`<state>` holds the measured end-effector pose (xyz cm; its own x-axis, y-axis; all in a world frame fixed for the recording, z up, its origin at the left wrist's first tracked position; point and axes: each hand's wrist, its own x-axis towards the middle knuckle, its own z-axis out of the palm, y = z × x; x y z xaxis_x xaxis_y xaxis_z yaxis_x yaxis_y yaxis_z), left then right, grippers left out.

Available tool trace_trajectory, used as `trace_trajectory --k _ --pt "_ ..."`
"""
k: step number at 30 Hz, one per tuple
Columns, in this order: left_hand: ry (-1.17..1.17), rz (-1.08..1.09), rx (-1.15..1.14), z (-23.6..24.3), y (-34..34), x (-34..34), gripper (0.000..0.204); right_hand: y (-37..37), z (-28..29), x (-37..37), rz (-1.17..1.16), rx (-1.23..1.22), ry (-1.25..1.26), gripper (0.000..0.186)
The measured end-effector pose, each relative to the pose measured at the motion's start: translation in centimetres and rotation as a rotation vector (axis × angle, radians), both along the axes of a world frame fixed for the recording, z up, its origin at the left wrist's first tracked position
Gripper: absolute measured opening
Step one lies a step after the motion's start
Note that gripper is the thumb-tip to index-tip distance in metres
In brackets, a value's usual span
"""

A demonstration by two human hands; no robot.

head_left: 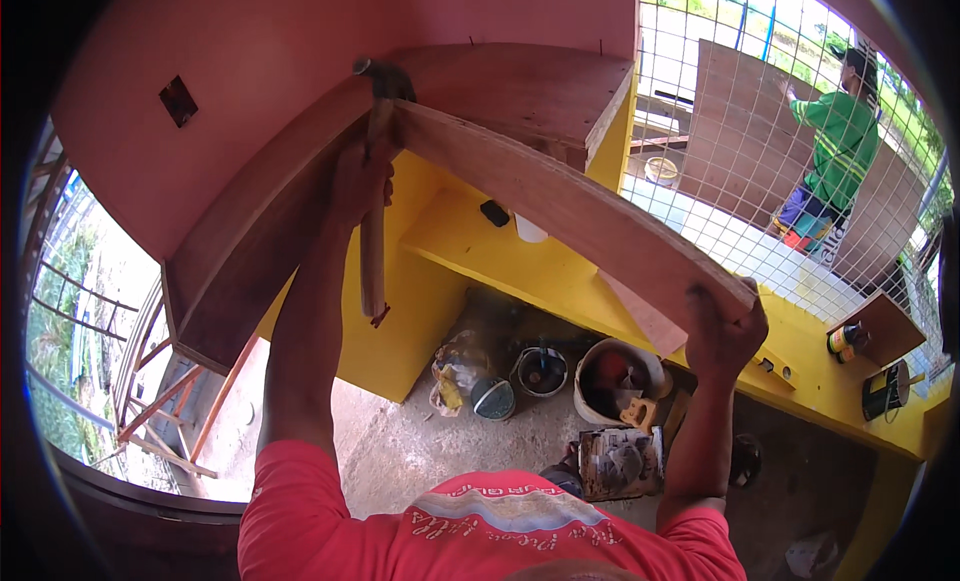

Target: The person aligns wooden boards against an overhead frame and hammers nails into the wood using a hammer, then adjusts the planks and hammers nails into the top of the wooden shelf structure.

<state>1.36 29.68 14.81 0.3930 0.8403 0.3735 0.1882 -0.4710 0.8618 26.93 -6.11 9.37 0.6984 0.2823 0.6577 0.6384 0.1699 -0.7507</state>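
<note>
Fingers of the left hand curled tight round the upper handle of a hammer, just below its head, with the butt hanging toward the near side; fingers of the right hand bent firmly over the near right end of a brown board. Board raised above the counter, slanting from far left to near right, far end close up to the left shelf behind the hammer; impossible to tell whether touching or fastened there. Partway along, to judge by how things lie: left shelf and corner shelf already up against the pink wall, two nails upright at the corner shelf's far edge; held board apparently not yet fixed, near right end seemingly borne by the hand alone. Below, a yellow counter stretching toward the near right, with a small black object and a white cup on top. Underneath, a concrete floor with buckets and a stained box. At far right, wire mesh, and beyond it a co-worker in green, reaching toward a plywood sheet.
</note>
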Motion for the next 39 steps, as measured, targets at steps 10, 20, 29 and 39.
trace_trajectory --k 10,20,29,39 --pt "0.565 0.046 0.120 5.8 3.5 -2.6 0.040 1.4 2.2 4.7 -0.003 -0.117 0.110 0.021" --pt "0.956 0.099 -0.126 11.7 0.4 1.2 0.048 1.6 1.4 7.3 0.094 -0.082 0.005 0.022" --pt "1.009 0.114 -0.075 11.4 -0.7 1.8 0.047 1.8 2.4 5.4 0.025 -0.106 0.147 0.024" --pt "0.905 0.303 0.650 3.8 1.1 -0.8 0.062 4.1 0.8 4.7 -0.210 0.100 0.158 0.042"
